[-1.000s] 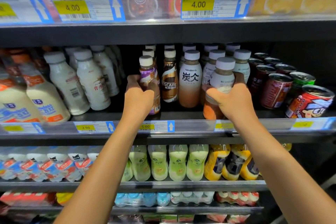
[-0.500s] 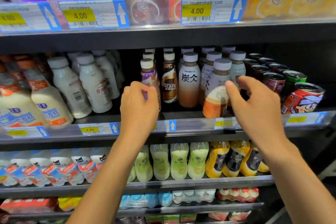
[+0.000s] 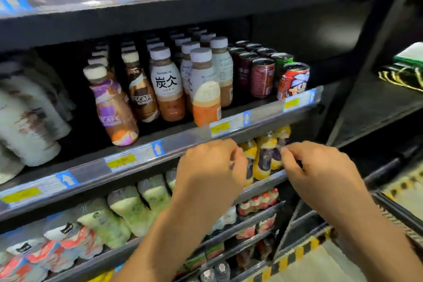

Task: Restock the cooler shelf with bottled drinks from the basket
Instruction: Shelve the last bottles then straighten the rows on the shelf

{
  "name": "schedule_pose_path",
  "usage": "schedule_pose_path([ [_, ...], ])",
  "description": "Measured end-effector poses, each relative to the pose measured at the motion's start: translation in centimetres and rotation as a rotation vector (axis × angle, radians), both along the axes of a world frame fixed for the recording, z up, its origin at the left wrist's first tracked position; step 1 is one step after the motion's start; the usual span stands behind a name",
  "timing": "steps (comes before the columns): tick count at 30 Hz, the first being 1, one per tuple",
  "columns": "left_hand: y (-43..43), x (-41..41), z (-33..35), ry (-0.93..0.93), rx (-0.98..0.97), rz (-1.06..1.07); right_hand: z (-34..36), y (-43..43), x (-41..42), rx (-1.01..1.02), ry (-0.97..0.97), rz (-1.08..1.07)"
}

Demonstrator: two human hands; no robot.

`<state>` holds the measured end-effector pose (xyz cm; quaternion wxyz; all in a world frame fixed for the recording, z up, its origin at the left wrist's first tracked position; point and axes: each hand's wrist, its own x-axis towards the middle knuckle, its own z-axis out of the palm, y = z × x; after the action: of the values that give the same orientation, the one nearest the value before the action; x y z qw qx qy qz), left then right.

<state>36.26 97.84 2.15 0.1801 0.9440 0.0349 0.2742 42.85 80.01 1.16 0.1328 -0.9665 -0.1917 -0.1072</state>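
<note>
The cooler shelf (image 3: 263,119) carries rows of bottled coffee drinks. A purple-labelled bottle (image 3: 112,110) stands at the front left, a brown coffee bottle (image 3: 140,91) behind it, a white-labelled bottle (image 3: 168,86) in the middle and an orange-bottomed bottle (image 3: 204,91) at the front right. My left hand (image 3: 210,171) and my right hand (image 3: 320,171) hover below the shelf's price rail, in front of the shelf beneath. Both have loosely curled fingers and hold nothing. The basket's dark rim (image 3: 398,215) shows at the lower right.
Red and green cans (image 3: 263,75) fill the shelf's right end, white milk bottles (image 3: 29,117) its left. Green and yellow bottles (image 3: 265,158) sit one shelf down. The cooler's black side wall (image 3: 370,36) rises at the right; yellow-black floor tape (image 3: 295,254) runs below.
Both hands let go of the purple and orange-bottomed bottles, pulled back from the shelf and dropped below its price rail. The view swung to the right and down.
</note>
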Motion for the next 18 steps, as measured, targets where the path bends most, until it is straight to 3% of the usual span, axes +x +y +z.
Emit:
schedule_pose_path([
  [2, -2.3, 1.0, -1.2, 0.010, 0.098, -0.078, -1.4, -2.4, -0.6, -0.106, 0.021, -0.086],
  [6, -7.1, 3.5, -3.7, 0.282, 0.204, -0.290, -3.9, -8.0, -1.8, -0.153, 0.166, -0.255],
  [11, -13.2, 7.6, -7.5, 0.475, 0.299, -0.609, -7.7, -14.9, -3.3, -0.168, 0.266, -0.461],
  [18, -25.2, 14.8, -12.6, 0.645, 0.442, -0.783, -11.5, -25.1, -1.2, -0.132, 0.445, -0.677],
])
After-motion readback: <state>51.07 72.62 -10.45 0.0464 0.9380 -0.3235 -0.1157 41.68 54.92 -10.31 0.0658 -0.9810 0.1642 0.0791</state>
